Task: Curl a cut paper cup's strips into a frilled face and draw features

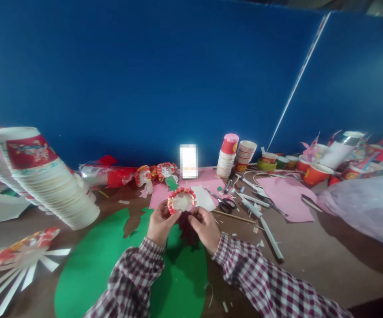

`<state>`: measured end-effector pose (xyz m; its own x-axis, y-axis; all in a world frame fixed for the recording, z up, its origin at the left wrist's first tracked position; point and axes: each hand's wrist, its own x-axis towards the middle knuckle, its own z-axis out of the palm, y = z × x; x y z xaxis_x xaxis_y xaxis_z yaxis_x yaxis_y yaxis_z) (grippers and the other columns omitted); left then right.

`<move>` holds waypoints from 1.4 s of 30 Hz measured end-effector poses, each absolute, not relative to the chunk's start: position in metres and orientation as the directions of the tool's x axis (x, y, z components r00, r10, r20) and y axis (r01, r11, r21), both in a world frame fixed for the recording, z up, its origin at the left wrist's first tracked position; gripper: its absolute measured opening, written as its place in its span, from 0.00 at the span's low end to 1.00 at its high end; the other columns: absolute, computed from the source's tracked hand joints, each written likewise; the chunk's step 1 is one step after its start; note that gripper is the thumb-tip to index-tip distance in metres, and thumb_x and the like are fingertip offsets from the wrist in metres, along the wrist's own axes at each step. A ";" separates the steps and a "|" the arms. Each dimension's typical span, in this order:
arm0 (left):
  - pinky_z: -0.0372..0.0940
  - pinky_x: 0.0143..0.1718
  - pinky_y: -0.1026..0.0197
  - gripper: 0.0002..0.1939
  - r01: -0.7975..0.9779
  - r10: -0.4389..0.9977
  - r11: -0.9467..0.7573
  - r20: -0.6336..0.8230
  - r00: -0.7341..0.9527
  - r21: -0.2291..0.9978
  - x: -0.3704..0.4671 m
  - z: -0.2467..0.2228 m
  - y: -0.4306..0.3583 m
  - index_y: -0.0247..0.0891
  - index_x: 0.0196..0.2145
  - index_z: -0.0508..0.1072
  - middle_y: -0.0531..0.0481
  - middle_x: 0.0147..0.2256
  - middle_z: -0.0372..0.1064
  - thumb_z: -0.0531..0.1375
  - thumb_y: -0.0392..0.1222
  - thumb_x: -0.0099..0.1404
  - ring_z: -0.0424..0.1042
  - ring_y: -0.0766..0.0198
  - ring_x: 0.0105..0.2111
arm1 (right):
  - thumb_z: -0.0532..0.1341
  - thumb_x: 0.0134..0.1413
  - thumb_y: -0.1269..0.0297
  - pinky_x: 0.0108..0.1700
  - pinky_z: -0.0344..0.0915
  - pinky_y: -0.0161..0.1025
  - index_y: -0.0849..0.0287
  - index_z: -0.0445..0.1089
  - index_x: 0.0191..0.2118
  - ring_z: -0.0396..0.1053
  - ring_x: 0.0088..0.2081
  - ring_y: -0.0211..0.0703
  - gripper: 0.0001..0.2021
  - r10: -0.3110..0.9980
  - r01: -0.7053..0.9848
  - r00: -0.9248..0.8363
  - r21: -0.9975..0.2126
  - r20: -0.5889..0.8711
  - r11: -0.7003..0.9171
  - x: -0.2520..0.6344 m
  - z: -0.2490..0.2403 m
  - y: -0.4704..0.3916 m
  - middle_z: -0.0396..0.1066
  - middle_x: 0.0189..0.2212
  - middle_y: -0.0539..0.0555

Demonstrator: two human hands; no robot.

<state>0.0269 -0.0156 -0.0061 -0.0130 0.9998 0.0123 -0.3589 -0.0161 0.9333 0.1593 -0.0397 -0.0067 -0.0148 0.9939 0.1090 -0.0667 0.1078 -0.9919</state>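
Observation:
A paper cup craft (182, 202) with a curled red-and-white rim and a pale round centre is held up in front of me. My left hand (161, 224) is closed on its lower left edge, thumb in front. At its lower right edge my right hand (205, 226) is closed in a pinch, fingertips against the rim. A dark red shape (189, 232) shows below the craft between my hands; I cannot tell whether it is held. Under both wrists lies a large green paper sheet (88, 265) with cut-out notches.
Stacked paper cups (55, 176) lean at the left, beside a cup cut into strips (22, 265). Black scissors (226, 204), a glue gun (260, 225) and pink paper (289, 198) lie to the right. Further right are several cups (317, 173) and a plastic bag (366, 207).

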 end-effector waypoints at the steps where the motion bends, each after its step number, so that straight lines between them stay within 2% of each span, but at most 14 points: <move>1: 0.65 0.35 0.66 0.25 -0.363 1.000 -0.008 0.006 -0.007 0.932 0.027 -0.006 -0.016 0.35 0.42 0.65 0.47 0.35 0.73 0.66 0.36 0.45 0.72 0.65 0.33 | 0.57 0.45 0.66 0.24 0.57 0.30 0.60 0.63 0.27 0.61 0.23 0.33 0.03 0.994 -0.067 -0.012 -0.992 0.108 0.107 0.159 -0.007 -0.040 0.64 0.21 0.47; 7: 0.66 0.31 0.66 0.27 -0.389 0.999 0.046 -0.049 0.001 0.920 0.027 -0.005 -0.017 0.35 0.42 0.65 0.48 0.33 0.73 0.67 0.38 0.42 0.72 0.65 0.30 | 0.57 0.45 0.67 0.23 0.56 0.29 0.61 0.62 0.27 0.60 0.22 0.32 0.04 0.994 -0.051 -0.002 -0.992 0.112 0.112 0.160 -0.008 -0.039 0.63 0.21 0.46; 24: 0.65 0.36 0.65 0.24 -0.434 1.000 0.028 -0.029 0.003 0.901 0.028 -0.004 -0.018 0.33 0.39 0.68 0.47 0.33 0.73 0.67 0.36 0.42 0.72 0.64 0.33 | 0.56 0.44 0.67 0.22 0.55 0.30 0.60 0.61 0.25 0.57 0.20 0.33 0.03 0.991 0.019 0.022 -0.991 0.135 0.135 0.160 -0.004 -0.040 0.61 0.19 0.46; 31: 0.65 0.25 0.70 0.17 -0.531 0.994 0.034 -0.084 -0.071 0.847 0.019 0.004 -0.013 0.35 0.31 0.69 0.56 0.23 0.71 0.67 0.33 0.41 0.69 0.72 0.21 | 0.56 0.43 0.67 0.21 0.54 0.30 0.61 0.62 0.25 0.57 0.20 0.33 0.03 0.994 0.045 0.033 -0.993 0.108 0.107 0.161 -0.006 -0.039 0.61 0.18 0.46; 36: 0.66 0.24 0.70 0.11 -0.581 0.986 0.107 -0.160 -0.041 0.807 0.019 0.004 -0.012 0.33 0.24 0.69 0.55 0.20 0.68 0.67 0.35 0.41 0.69 0.71 0.21 | 0.56 0.44 0.66 0.22 0.55 0.30 0.60 0.62 0.25 0.58 0.21 0.33 0.03 0.993 0.021 0.017 -0.993 0.117 0.117 0.161 -0.007 -0.038 0.62 0.19 0.46; 42: 0.65 0.25 0.71 0.09 -0.563 0.983 0.159 -0.181 0.016 0.811 0.022 0.002 -0.017 0.33 0.22 0.68 0.55 0.18 0.67 0.66 0.35 0.43 0.68 0.72 0.21 | 0.56 0.45 0.66 0.23 0.57 0.31 0.60 0.62 0.27 0.61 0.22 0.34 0.04 0.996 0.001 0.001 -0.996 0.094 0.094 0.160 -0.010 -0.038 0.65 0.21 0.48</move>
<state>0.0221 -0.0167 0.0017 0.0164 0.9833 -0.1811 -0.5628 0.1588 0.8112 0.1602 -0.0376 -0.0100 0.0011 0.9956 0.0939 0.0005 0.0939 -0.9956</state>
